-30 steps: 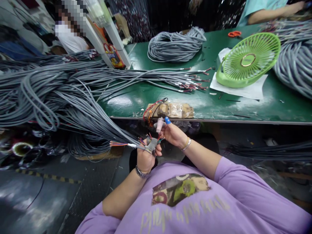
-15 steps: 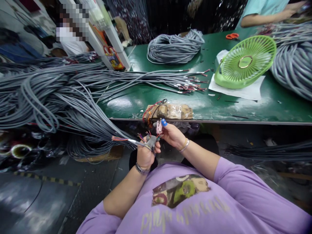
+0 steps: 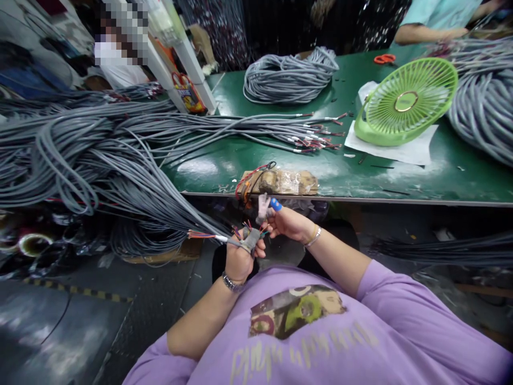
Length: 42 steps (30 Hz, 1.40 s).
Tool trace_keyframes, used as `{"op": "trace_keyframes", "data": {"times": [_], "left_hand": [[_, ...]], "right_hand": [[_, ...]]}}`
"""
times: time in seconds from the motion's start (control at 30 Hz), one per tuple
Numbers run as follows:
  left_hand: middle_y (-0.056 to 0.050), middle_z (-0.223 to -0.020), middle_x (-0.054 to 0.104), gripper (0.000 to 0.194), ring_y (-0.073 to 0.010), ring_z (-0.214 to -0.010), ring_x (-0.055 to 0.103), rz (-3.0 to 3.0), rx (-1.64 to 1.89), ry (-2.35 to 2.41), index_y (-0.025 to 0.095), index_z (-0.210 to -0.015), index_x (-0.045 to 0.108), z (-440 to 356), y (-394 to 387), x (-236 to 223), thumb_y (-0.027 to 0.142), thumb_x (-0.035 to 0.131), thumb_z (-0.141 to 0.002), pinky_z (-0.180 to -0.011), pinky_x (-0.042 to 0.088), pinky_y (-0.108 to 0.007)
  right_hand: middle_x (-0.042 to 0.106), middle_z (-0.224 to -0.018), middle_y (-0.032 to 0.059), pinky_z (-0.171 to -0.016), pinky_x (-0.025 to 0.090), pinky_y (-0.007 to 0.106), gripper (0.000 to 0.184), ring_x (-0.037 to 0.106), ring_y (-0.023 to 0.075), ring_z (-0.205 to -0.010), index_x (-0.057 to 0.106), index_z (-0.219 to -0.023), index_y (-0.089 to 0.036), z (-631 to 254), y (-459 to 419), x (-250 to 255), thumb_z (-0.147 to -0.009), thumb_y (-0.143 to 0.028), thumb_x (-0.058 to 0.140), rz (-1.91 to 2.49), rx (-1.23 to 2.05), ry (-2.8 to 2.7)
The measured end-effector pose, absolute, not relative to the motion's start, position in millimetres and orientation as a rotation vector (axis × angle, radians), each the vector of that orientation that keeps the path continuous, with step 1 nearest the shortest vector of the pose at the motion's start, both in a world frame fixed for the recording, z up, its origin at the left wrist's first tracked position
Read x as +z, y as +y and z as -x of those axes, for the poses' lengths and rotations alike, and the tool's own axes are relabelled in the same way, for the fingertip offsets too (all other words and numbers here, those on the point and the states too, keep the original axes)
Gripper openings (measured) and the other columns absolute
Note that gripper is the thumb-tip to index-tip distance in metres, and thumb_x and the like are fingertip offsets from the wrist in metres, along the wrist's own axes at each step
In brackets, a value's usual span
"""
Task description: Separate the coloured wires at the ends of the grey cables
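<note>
Left of the frame's centre, the left hand (image 3: 239, 263) grips a cable (image 3: 233, 242), its coloured wires (image 3: 199, 234) pointing left. At centre, the right hand (image 3: 295, 224) is just beside; whether its fingers pinch anything, I cannot tell. Beyond, the surface (image 3: 352, 184) carries a board (image 3: 298, 183), then a fan (image 3: 406, 101) at upper right.

A tilted green fan (image 3: 425, 91) stands on a white sheet (image 3: 414, 154) on the green desk (image 3: 352, 184), with orange scissors (image 3: 385, 59) lying beyond it, a colourful packet (image 3: 188, 98) at a pale post (image 3: 204, 85), and a co-worker's teal sleeve (image 3: 433, 17) farther back.
</note>
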<state>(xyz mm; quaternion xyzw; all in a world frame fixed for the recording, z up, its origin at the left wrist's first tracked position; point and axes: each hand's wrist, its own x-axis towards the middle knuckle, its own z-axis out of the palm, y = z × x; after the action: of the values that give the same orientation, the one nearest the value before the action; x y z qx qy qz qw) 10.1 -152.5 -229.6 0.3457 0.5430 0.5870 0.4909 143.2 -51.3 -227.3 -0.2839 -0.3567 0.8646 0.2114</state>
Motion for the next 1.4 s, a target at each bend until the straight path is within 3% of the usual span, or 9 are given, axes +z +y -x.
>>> {"op": "trace_keyframes", "data": {"times": [0.13,0.23,0.4,0.67,0.8,1.03,1.27,1.4], "left_hand": [[0.000,-0.054,0.064,0.032,-0.0083,-0.038,0.056,-0.920,1.374,1.359,0.015,-0.067,0.060,-7.9,-157.2,-239.3,0.045,0.068,-0.077,-0.037,0.035,-0.017],[-0.001,-0.057,0.065,0.032,-0.0094,-0.040,0.058,-0.994,1.303,1.363,0.015,-0.069,0.061,-6.0,-157.7,-241.9,0.045,0.068,-0.078,-0.039,0.038,-0.018],[-0.002,-0.054,0.063,0.033,-0.0092,-0.041,0.058,-1.154,1.136,1.324,0.014,-0.065,0.061,-2.4,-157.8,-240.1,0.042,0.064,-0.083,-0.042,0.038,-0.018],[0.001,-0.056,0.064,0.032,-0.0082,-0.040,0.057,-0.930,1.378,1.404,0.015,-0.069,0.059,-6.8,-158.5,-242.4,0.044,0.066,-0.080,-0.038,0.036,-0.017],[0.000,-0.058,0.064,0.031,-0.0089,-0.041,0.057,-0.939,1.361,1.415,0.015,-0.073,0.060,-7.3,-157.6,-244.2,0.044,0.067,-0.079,-0.039,0.039,-0.017],[-0.001,-0.056,0.065,0.034,-0.0101,-0.040,0.058,-0.979,1.291,1.393,0.015,-0.068,0.058,-5.3,-158.2,-240.2,0.046,0.068,-0.076,-0.039,0.039,-0.018],[0.002,-0.052,0.062,0.031,-0.0075,-0.036,0.054,-0.752,1.521,1.373,0.016,-0.065,0.057,-14.0,-153.5,-229.9,0.043,0.070,-0.072,-0.035,0.035,-0.016],[0.002,-0.052,0.062,0.031,-0.0075,-0.036,0.054,-0.711,1.554,1.338,0.015,-0.068,0.058,-14.6,-153.1,-223.1,0.043,0.072,-0.070,-0.034,0.036,-0.016]], "right_hand": [[0.060,-0.062,-0.0008,-0.048,0.044,0.020,0.044,0.050,0.0075,-0.050,0.061,-0.071,-0.014,-150.9,-52.7,-223.1,-0.061,-0.053,0.080,0.771,2.247,-1.348],[0.056,-0.056,-0.0035,-0.048,0.038,0.019,0.039,0.045,0.0060,-0.049,0.060,-0.066,-0.014,-149.9,-55.1,-220.2,-0.059,-0.045,0.082,0.735,2.091,-1.495],[0.059,-0.062,-0.0014,-0.053,0.040,0.021,0.039,0.049,0.0081,-0.055,0.061,-0.068,-0.013,-144.2,-62.8,-220.5,-0.062,-0.046,0.079,0.754,2.008,-1.484],[0.061,-0.070,0.0013,-0.051,0.049,0.023,0.044,0.053,0.0088,-0.056,0.061,-0.079,-0.015,-154.3,-71.6,-235.3,-0.066,-0.054,0.076,0.826,2.217,-1.232],[0.055,-0.061,-0.0031,-0.048,0.046,0.021,0.040,0.049,0.0070,-0.052,0.061,-0.074,-0.014,-154.1,-76.1,-231.0,-0.061,-0.047,0.080,0.797,2.066,-1.307],[0.058,-0.060,-0.0023,-0.049,0.043,0.022,0.036,0.049,0.0078,-0.052,0.061,-0.069,-0.015,-139.8,-77.6,-227.8,-0.062,-0.045,0.080,0.813,1.917,-1.333],[0.055,-0.058,-0.0041,-0.047,0.040,0.022,0.039,0.046,0.0066,-0.048,0.058,-0.067,-0.015,-135.7,-81.4,-230.9,-0.059,-0.045,0.082,0.828,1.923,-1.205],[0.056,-0.061,-0.0037,-0.052,0.044,0.021,0.040,0.046,0.0066,-0.051,0.058,-0.072,-0.016,-142.7,-76.8,-234.3,-0.062,-0.046,0.081,0.747,2.086,-1.047]]}}
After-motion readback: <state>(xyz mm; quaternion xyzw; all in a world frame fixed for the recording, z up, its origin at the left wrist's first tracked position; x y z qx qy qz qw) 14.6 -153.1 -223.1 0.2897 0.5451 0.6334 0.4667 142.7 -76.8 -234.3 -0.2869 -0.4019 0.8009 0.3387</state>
